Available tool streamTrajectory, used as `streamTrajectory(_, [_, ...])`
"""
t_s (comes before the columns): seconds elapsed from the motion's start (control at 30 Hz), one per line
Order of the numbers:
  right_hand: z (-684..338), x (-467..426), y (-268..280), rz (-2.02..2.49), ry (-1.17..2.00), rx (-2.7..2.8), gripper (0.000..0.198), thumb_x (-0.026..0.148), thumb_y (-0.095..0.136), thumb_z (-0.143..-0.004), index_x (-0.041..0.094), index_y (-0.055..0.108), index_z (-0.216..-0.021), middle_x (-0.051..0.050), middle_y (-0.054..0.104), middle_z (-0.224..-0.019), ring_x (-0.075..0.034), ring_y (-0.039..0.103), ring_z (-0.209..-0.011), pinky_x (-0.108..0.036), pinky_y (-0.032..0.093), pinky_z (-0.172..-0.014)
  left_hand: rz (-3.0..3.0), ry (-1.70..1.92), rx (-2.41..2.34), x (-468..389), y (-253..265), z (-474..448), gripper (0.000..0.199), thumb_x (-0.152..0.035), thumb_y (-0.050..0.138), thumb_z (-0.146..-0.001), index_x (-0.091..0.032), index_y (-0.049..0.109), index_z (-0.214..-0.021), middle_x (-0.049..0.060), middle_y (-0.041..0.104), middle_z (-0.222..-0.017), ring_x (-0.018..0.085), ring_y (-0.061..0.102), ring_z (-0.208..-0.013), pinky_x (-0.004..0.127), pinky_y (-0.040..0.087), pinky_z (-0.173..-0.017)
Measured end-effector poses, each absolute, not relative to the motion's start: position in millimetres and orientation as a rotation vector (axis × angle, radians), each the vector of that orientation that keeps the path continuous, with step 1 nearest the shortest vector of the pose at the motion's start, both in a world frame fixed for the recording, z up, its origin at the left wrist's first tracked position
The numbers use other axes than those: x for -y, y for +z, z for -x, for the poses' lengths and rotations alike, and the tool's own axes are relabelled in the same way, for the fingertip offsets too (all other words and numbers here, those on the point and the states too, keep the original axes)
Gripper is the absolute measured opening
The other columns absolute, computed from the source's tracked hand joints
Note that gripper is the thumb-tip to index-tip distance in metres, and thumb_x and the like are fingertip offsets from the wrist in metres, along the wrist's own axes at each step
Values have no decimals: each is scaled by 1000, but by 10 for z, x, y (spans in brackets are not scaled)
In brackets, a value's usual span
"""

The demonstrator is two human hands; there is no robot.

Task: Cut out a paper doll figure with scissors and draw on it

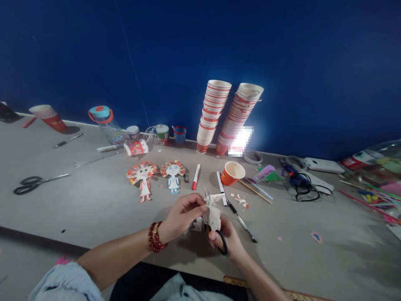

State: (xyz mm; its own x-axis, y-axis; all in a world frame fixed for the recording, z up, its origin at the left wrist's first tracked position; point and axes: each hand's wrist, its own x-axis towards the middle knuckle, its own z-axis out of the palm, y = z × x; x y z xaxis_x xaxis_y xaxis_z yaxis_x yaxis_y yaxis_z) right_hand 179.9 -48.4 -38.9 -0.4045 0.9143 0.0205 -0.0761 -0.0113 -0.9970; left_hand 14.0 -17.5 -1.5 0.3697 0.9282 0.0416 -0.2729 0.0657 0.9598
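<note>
Scissors with black handles (222, 243) are in my right hand (230, 238), fingers and thumb through the loops. The blades point away from me, on a piece of white paper (214, 217). My left hand (184, 215) pinches that paper near the blades; its exact outline is partly covered by the fingers. Close beyond lie paper scraps (241, 200), a black pen (241, 220) and a capped white marker (221, 188). Two paper dolls with fringed hair, one red (145, 184) and one blue (173, 179), lie left of my hands.
Two tall stacks of paper cups (213, 113) lean near the blue wall. An orange cup (232, 173) stands before them. Other scissors (31, 184) and a clear bottle (108, 125) are at left. A glue gun (296, 177) with a black cord and a plastic bag (376, 163) are right.
</note>
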Motion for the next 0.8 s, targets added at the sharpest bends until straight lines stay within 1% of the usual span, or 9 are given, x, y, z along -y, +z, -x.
streamTrajectory(0.17, [-1798, 483, -393, 939, 1550, 1455, 58, 75, 64, -68, 19, 50, -66, 5, 44, -48, -8, 34, -41, -21, 25, -41, -1130, 1031, -735, 178, -10, -144, 31, -41, 69, -80, -16, 54, -69, 0, 49, -75, 12, 47, -70, 24, 39, -66])
streamTrajectory(0.53, [-1777, 476, -374, 945, 1530, 1469, 60, 77, 62, -68, 18, 51, -67, 6, 43, -49, -8, 32, -42, -22, 24, -41, -1139, 1041, -709, 172, -19, -146, 30, -39, 68, -80, -15, 54, -69, 0, 49, -75, 12, 47, -71, 25, 39, -67])
streamTrajectory(0.8, [-1765, 479, -373, 975, 1469, 1472, 61, 78, 62, -67, 18, 54, -69, 3, 45, -52, -11, 36, -48, -23, 26, -43, -1127, 1028, -718, 175, 18, -153, 31, -39, 69, -80, -15, 53, -68, 0, 49, -74, 12, 46, -70, 25, 39, -66])
